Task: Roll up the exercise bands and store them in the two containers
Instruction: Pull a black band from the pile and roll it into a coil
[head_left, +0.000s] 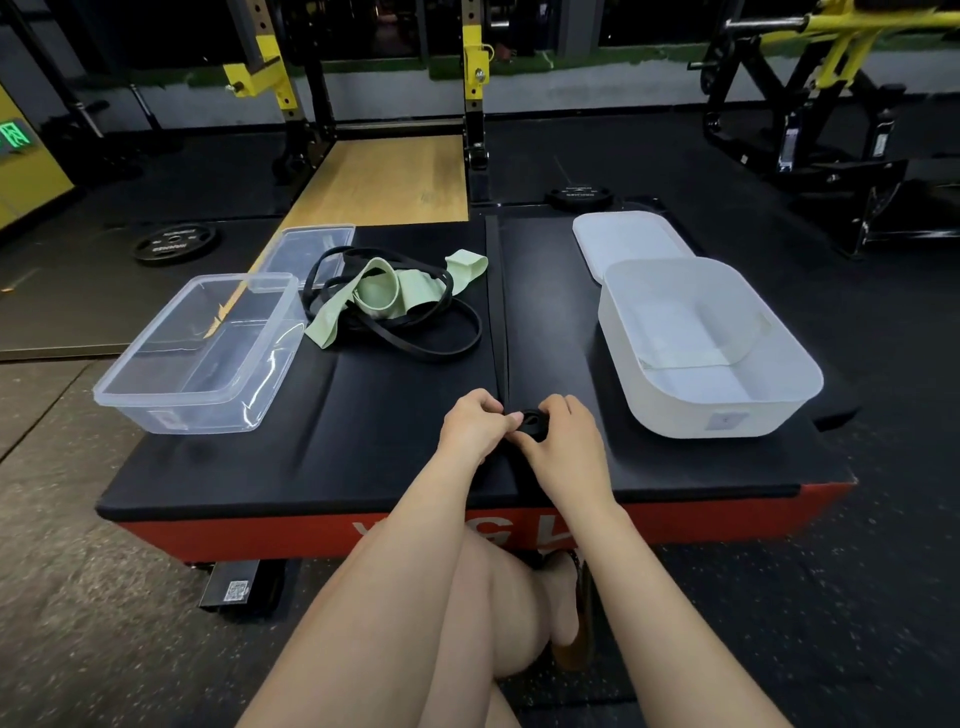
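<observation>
Both hands meet at the near middle of a black padded box with a red front. The left hand and right hand hold a small black roll of band between them, fingers curled around it, the left thumb and forefinger pinching its left edge and the right fingers wrapped over its right side. The roll sits just above the pad, right of the seam that runs down the middle of the box top.

Farther back, left of the seam, lies a loose heap of bands: a pale green band tangled with thin black bands that loop out toward the seam.

A clear tub stands at the left edge of the pad, with its clear lid lying flat behind it, partly under the heap. A white tub stands at the right, well apart from the heap; its white lid lies behind it, the tub overlapping the lid's near corner. A pale strip seems to lie on the white tub's floor, though it is hard to make out.

The person's bare knees show below the box. Weight plates lie on the gym floor beyond.
</observation>
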